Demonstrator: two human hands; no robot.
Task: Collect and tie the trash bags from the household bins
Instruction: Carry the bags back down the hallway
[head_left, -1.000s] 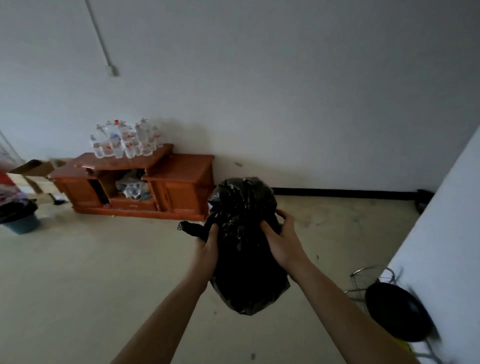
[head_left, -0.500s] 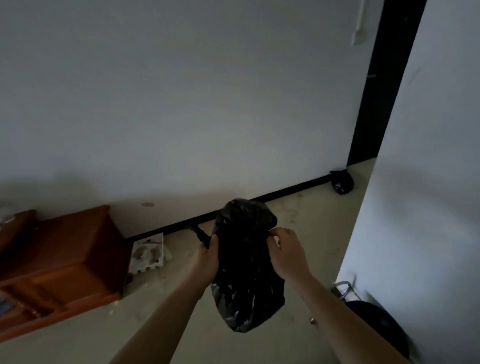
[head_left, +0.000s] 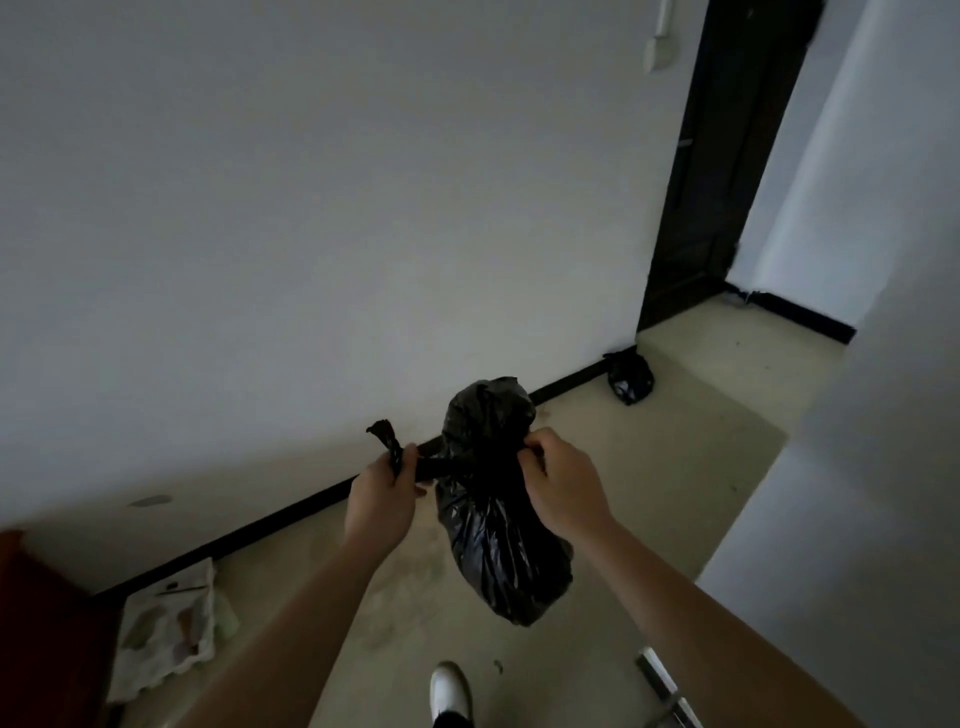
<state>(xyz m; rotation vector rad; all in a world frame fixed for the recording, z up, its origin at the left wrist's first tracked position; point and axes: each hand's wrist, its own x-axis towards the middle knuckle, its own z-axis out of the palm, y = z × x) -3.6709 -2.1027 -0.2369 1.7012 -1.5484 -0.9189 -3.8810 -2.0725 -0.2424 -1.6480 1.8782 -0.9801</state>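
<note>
A full black trash bag hangs in the air in front of me, its top bunched above my hands. My left hand grips one twisted strip of the bag's neck, pulled out to the left. My right hand pinches the bag's neck on the right side. A second, smaller black trash bag sits on the floor by the wall's corner, far from both hands.
A dark doorway opens at the right behind a white wall corner. A red-brown cabinet stands at the lower left with a pale egg carton beside it. My white shoe is on the beige floor below.
The view has swung right, away from the cabinet toward the doorway. My left hand has drawn a twisted strip of the bag out to the left; both hands stay on the bag.
</note>
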